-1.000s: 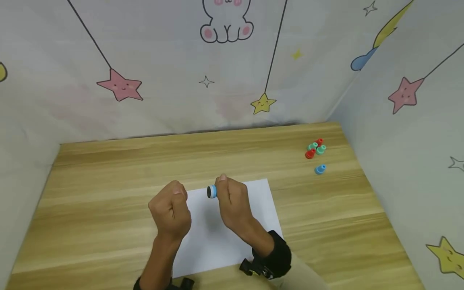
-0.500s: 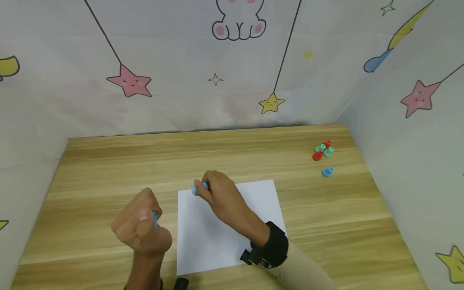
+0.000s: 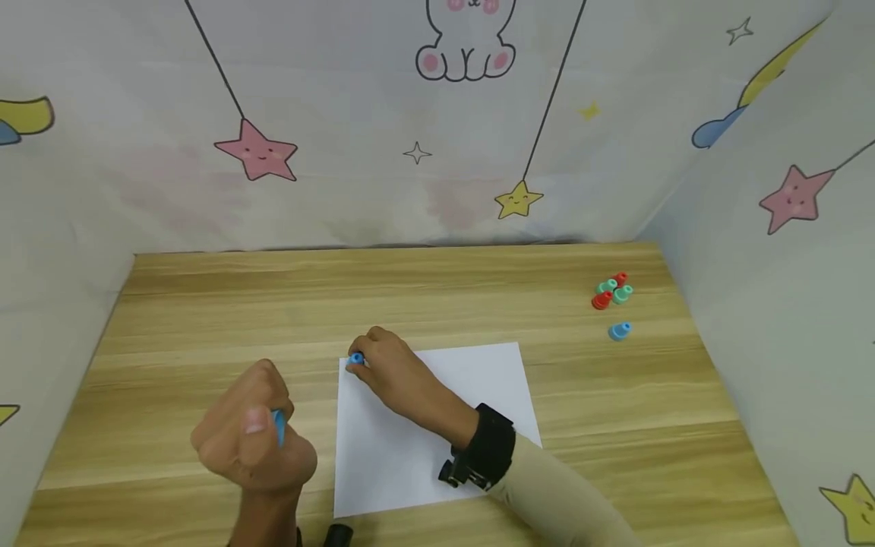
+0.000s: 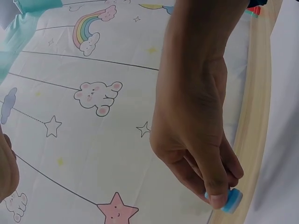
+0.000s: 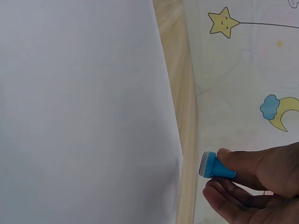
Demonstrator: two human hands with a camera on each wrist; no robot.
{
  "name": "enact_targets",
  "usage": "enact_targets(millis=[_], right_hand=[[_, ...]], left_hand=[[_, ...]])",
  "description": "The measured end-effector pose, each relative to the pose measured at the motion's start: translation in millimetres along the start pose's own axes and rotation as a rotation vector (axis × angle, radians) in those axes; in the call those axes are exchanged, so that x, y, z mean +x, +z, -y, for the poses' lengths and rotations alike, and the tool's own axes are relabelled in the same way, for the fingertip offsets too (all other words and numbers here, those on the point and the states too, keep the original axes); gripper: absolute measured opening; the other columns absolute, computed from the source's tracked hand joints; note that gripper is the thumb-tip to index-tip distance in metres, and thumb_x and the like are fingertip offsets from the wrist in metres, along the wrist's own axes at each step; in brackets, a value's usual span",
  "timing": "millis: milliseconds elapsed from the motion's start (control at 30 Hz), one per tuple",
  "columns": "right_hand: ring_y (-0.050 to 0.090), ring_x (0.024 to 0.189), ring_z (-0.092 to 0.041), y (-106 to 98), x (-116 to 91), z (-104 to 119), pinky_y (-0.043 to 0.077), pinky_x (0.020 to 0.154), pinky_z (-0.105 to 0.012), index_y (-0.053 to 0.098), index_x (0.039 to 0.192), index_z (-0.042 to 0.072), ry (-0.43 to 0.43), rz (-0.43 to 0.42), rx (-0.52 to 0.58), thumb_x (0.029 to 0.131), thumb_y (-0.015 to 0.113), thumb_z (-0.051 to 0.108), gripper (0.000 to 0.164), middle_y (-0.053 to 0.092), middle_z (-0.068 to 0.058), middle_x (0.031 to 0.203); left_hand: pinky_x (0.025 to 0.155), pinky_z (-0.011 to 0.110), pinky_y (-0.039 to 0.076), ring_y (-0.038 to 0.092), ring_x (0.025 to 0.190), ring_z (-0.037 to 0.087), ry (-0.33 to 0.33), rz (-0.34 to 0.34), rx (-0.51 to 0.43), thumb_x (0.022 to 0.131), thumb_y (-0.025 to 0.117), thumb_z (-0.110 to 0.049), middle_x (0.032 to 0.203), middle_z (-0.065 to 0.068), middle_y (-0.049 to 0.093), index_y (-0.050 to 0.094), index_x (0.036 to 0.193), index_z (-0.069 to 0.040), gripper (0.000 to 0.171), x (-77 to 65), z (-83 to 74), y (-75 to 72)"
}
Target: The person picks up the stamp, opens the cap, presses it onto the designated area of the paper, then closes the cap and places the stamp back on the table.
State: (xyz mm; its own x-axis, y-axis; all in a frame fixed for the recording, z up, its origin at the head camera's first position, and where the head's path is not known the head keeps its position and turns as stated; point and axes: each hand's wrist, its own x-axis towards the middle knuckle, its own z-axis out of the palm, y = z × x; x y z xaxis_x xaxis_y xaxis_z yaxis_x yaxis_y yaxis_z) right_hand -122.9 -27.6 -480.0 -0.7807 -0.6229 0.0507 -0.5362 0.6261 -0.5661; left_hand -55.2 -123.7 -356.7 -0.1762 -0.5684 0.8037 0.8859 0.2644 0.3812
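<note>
My right hand pinches a small blue stamp between thumb and fingers, over the far left corner of a white sheet of paper. In the right wrist view the stamp shows a pale ring and a dark edge at its wide end. Seen from the left wrist, it hangs low at the fingertips. Left of the paper my left hand is raised in a fist around a small blue piece, most of it hidden by the fingers.
At the right back of the wooden table stand two red stamps and two green stamps, close together. Another blue stamp stands in front of them. A cartoon-printed wall cloth rises behind the table.
My right hand has moved left to the paper's far left corner and turned over, the stamp's small end now facing up. My left hand has moved left, away from the paper, its blue piece now visible.
</note>
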Motion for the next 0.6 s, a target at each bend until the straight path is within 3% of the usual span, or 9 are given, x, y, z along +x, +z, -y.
enact_targets(millis=[333, 600], right_hand=[[0.054, 0.085, -0.009, 14, 10, 7, 0.043, 0.068, -0.009, 0.071, 0.105, 0.008, -0.039, 0.087, -0.155, 0.095, 0.063, 0.020, 0.017, 0.060, -0.002, 0.096], [0.057, 0.086, -0.010, 20, 11, 9, 0.045, 0.068, -0.009, 0.072, 0.105, 0.008, -0.043, 0.065, -0.230, 0.093, 0.066, 0.020, 0.018, 0.061, -0.002, 0.095]], left_hand=[[0.051, 0.012, 0.005, 0.005, 0.046, 0.005, 0.008, 0.001, 0.026, 0.086, 0.041, -0.003, 0.042, 0.001, 0.010, 0.012, 0.044, -0.008, 0.051, 3.0, 0.4, -5.9], [0.051, 0.012, 0.005, 0.006, 0.045, 0.005, 0.010, 0.007, 0.042, 0.086, 0.042, -0.004, 0.042, 0.001, 0.010, 0.012, 0.044, -0.008, 0.052, 5.0, 0.3, -9.0]])
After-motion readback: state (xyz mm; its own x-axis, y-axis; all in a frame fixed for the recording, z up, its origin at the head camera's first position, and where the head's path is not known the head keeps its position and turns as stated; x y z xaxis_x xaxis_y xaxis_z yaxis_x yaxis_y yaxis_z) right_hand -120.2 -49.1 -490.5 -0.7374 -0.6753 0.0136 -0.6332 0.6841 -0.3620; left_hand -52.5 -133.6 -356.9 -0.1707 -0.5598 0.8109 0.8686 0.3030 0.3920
